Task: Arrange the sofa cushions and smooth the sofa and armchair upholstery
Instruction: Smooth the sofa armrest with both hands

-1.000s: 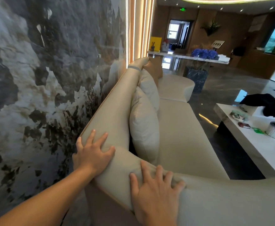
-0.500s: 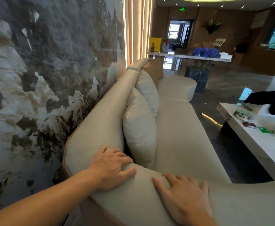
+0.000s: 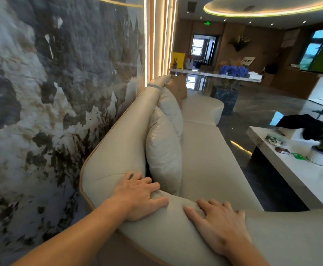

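Sofa [image 3: 204, 150], cream and smooth, is set along the marbled wall [image 3: 51, 93], with pale cushions [image 3: 164, 150] stood upright against its back. Left hand [image 3: 139, 196] and right hand [image 3: 218, 223] are laid flat on the near arm, fingers spread, nothing gripped.

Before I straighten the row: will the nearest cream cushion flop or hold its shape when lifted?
The nearest cream cushion looks plump and puckered, so probably soft and light. It leans on the sofa backrest, so it may slump once freed. Its smooth cover might slide in the grip.
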Demonstrator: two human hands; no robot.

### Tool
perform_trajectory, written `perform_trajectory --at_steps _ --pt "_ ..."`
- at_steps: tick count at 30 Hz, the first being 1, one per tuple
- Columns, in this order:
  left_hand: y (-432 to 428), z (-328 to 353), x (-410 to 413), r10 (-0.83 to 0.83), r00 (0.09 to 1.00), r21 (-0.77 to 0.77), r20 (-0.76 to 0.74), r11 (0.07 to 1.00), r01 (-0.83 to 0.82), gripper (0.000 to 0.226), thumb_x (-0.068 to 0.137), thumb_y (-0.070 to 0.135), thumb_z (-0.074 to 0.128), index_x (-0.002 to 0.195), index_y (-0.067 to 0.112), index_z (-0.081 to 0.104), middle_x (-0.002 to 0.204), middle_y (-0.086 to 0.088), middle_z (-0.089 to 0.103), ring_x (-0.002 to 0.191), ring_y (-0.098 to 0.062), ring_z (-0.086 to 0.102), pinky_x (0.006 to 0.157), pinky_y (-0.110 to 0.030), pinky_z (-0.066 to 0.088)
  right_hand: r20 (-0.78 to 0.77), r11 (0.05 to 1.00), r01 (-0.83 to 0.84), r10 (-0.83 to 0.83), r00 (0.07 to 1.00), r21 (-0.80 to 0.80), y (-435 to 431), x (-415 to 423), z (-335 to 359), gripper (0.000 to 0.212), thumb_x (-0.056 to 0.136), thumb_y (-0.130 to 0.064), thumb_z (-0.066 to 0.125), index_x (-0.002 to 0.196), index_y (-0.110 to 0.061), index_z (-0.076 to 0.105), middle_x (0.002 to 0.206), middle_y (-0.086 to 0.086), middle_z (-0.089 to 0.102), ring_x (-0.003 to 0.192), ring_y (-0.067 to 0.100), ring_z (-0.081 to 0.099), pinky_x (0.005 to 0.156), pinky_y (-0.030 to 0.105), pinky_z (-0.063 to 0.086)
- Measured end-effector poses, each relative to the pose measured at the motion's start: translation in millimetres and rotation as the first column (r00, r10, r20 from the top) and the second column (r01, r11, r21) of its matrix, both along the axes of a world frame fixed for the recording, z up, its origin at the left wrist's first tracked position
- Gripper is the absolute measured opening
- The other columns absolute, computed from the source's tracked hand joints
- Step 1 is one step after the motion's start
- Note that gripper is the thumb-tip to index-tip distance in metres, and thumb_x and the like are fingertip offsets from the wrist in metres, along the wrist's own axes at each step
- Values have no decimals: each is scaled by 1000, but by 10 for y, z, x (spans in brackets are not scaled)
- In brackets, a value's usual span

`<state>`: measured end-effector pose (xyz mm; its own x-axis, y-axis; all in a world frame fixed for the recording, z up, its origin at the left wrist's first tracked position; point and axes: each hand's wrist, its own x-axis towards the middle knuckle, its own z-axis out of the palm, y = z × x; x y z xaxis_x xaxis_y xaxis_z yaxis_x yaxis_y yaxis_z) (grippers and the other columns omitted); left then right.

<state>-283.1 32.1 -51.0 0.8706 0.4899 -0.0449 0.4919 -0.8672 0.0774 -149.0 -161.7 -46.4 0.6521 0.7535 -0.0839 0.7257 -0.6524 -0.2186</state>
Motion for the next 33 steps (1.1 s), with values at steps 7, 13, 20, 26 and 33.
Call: perform_trajectory --at_steps 7,13,20,26,33 --pt "46 -56 -23 12 990 29 139 999 -16 64 72 84 20 104 42 57 101 17 58 108 -16 45 101 -41 22 17 998 54 -53 998 -45 87 -62 -6 74 74 -78 1 116 -42 51 123 -3 55 117 25 43 94 54 31" --pt "197 -32 19 0 990 20 143 1000 -2 64 73 83 22 107 43 59 107 17 60 111 -14 46 103 -40 22 10 995 80 -79 997 -60 243 -27 -14 70 81 -75 5 120 -41 53 125 -2 54 118 25 43 96 56 30" --pt "438 3 141 24 995 -1 98 1000 -24 68 71 82 21 111 44 60 116 16 61 117 -15 44 103 -39 20 3 995 73 -73 997 -61 509 85 -14 69 82 -73 9 118 -39 56 126 -2 56 122 27 44 98 56 30" --pt "448 6 137 34 996 1 88 999 -34 68 72 81 20 112 44 61 119 15 61 118 -17 44 105 -42 21 -21 995 94 -95 995 -37 553 99 -12 67 82 -71 11 116 -40 60 124 -2 57 120 25 46 97 54 32" --pt "429 28 119 18 999 19 -31 1000 -18 72 76 77 9 124 46 53 131 12 57 124 -20 43 106 -46 20 80 991 132 -132 988 4 459 -1 30 68 85 -67 10 112 -34 62 122 3 61 118 27 50 101 52 33"
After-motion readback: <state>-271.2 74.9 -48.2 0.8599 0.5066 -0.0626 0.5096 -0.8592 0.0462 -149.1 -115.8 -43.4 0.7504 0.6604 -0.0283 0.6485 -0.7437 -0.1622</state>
